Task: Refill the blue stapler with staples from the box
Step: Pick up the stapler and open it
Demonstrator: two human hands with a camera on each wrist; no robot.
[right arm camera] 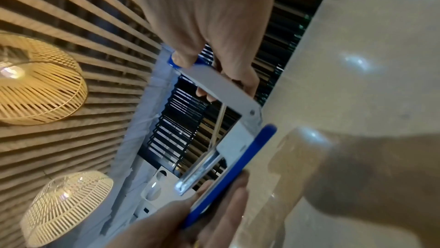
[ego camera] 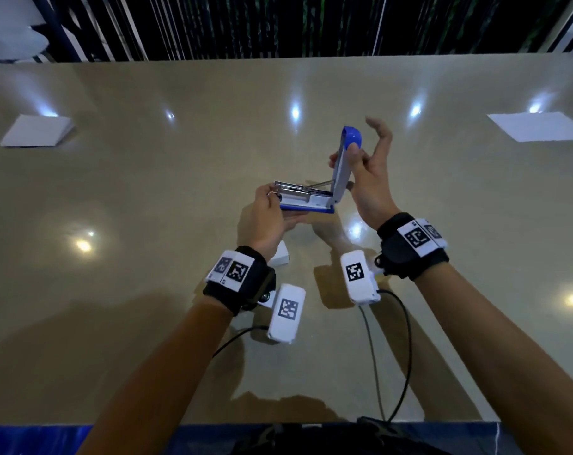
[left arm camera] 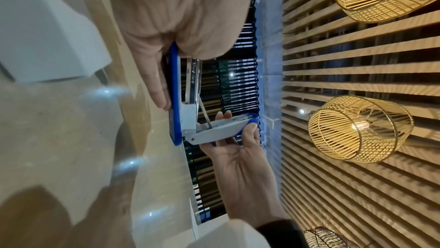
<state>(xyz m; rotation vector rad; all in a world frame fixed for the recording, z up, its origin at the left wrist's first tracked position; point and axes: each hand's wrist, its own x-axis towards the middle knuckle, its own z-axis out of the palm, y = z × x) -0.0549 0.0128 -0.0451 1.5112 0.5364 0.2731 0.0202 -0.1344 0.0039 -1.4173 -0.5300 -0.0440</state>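
The blue stapler (ego camera: 306,201) is held above the table, swung open in an L shape. My left hand (ego camera: 268,215) grips the front end of its base, with the metal magazine (ego camera: 288,188) exposed on top. My right hand (ego camera: 360,172) pinches the raised grey and blue cover (ego camera: 342,165) between thumb and fingers, its other fingers spread. The left wrist view shows the blue base (left arm camera: 173,101) and the cover (left arm camera: 221,129). The right wrist view shows the cover (right arm camera: 223,86) and magazine (right arm camera: 202,167). A small white box (ego camera: 280,254) lies on the table, partly hidden under my left wrist.
The beige table (ego camera: 147,224) is glossy with lamp reflections. White paper stacks lie at the far left (ego camera: 37,131) and far right (ego camera: 541,126). Cables (ego camera: 406,356) trail from the wrist cameras to the near edge. A slatted wall stands behind the far edge.
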